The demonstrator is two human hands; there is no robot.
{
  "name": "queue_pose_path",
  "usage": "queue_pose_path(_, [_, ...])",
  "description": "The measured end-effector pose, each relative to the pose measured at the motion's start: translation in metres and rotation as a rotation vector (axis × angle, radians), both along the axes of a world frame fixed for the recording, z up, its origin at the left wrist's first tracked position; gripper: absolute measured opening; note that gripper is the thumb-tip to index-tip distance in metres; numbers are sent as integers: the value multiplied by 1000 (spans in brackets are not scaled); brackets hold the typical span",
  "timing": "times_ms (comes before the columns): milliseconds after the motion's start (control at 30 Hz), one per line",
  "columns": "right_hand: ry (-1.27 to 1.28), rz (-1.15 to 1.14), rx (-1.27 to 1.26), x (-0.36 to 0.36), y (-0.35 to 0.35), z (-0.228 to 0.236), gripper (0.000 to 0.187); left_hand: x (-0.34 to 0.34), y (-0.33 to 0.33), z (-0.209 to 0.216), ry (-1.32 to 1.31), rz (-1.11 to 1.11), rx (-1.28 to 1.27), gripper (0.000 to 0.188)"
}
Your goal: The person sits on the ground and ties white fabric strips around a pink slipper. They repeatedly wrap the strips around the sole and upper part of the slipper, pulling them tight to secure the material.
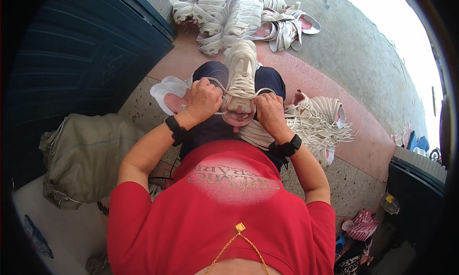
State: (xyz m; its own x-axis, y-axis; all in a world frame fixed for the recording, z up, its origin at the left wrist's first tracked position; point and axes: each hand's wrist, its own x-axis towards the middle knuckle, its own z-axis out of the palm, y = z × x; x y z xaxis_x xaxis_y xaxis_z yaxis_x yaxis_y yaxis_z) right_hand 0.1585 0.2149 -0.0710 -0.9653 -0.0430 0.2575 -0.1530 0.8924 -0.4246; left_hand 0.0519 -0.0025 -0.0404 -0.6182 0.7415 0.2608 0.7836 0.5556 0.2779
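Observation:
A white-and-pink sneaker [240,71] rests between my knees, its toe pointing away from me and its pink-lined opening toward me. Cream laces criss-cross its front. My left hand [205,99] is closed at the left of the shoe's tongue, with a shoelace [216,81] looping out of its fingers. On the other side my right hand [271,111] pinches the lace end that arches over from the right of the tongue. Both hands are close to the collar. The fingertips are partly hidden, and the exact grip is hard to make out.
Laced white shoe uppers [229,19] lie heaped beyond my knees. Another bundle [318,119] with trailing laces is at my right, and a white piece with a pink insole [172,99] at my left. A grey-green sack [91,153] stands beside the dark blue door [91,45].

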Motion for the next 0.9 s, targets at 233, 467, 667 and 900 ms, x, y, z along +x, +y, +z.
queue_pose_path(233, [-3,-39,15,1,-4,2,11,5,7,7,65,-27,-68,8])
queue_pose_path(467, [121,-179,6,1,-5,14,8,12,15,6,-23,75,-86,12])
queue_pose_path(667, [-21,-115,119,6,-10,26,11,25,16,8,15,31,-146,13])
queue_pose_path(900, [-110,-7,-265,6,10,-3,14,22,21,7,219,-135,-220,12])
